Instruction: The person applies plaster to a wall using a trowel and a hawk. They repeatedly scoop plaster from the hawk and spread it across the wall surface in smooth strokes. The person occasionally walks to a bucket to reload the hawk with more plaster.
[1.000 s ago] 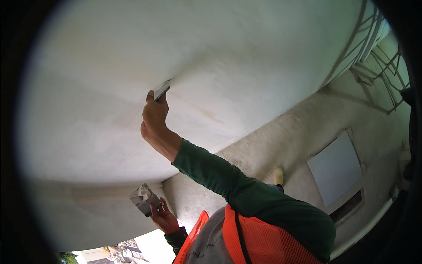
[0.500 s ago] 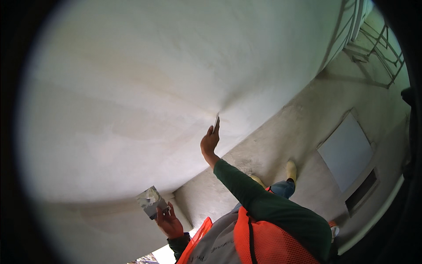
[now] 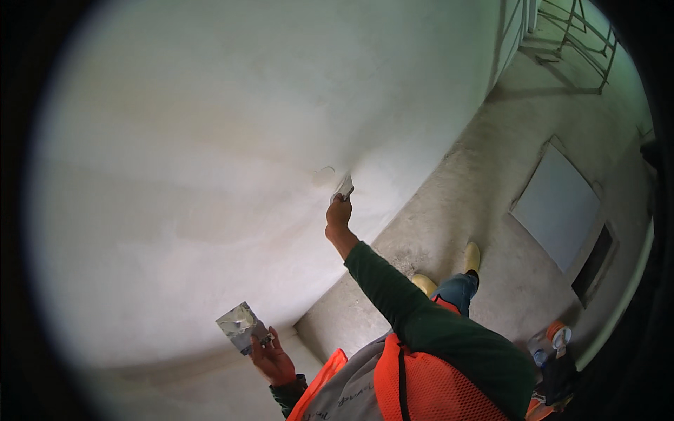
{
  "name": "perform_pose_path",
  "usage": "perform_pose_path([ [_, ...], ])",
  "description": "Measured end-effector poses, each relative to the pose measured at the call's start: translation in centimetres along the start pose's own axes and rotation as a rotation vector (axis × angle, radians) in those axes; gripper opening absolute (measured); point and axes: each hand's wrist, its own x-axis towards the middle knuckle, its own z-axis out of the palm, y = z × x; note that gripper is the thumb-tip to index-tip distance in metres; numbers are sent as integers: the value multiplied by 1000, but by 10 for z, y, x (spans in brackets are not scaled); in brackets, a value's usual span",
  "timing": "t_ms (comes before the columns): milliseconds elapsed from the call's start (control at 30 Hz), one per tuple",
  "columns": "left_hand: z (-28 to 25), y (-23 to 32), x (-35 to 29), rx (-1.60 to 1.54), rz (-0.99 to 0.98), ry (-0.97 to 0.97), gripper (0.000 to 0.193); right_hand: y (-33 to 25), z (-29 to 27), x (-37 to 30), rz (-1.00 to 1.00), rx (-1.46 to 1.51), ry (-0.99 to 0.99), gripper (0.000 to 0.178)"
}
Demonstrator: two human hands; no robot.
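My right hand point(image 3: 338, 212) is closed around a putty knife point(image 3: 345, 186), its arm in a dark green sleeve stretched out to the pale wall point(image 3: 196, 182). The blade's face shows, and its tip is at or very near the wall; contact is hard to tell. Just left of it, a small curved mark point(image 3: 324, 170) shows on the plaster. Lower left, my left hand point(image 3: 275, 363) grips a wide, flat metal filling knife point(image 3: 240, 325) with whitish putty smeared on its blade. That blade is held up, apart from the wall. Its handle is mostly hidden by my fingers.
Below the wall runs a concrete floor point(image 3: 421, 238), where my light yellow boots point(image 3: 472, 258) stand. To the right lie a pale square panel point(image 3: 557, 203) and a dark rectangular opening point(image 3: 594, 265). A metal frame point(image 3: 586, 49) stands far right. A tape roll point(image 3: 559, 335) is at lower right.
My right hand's putty knife has turned from nearly edge-on to showing its blade face. A curved mark now shows beside it. The view has shifted, bringing the tape roll into sight.
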Motion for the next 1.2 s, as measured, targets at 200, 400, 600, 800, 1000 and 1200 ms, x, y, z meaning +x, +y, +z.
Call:
perform_pose_path([
  [200, 8, -2, -3, -31, -3, -18, 41, 0, 16, -5, 194, 197, -108, 29],
  [400, 26, -3, -10, -40, 17, -8, 40, -45, 44, -51, 250, 7, -153, 32],
  [600, 42, -9, -15, -66, 60, 6, 40, -97, 72, -103, 206, -4, -214, 42],
  [800, 49, -16, -16, -100, 101, 55, 38, -151, 102, -135, 212, 31, -267, 47],
  [1000, 56, -23, -18, -156, 100, 81, 33, -205, 156, -186, 136, 93, -395, 47],
  [1200, 53, -25, -19, -195, 70, 52, 27, -258, 176, -271, 43, 160, -1039, 44],
])
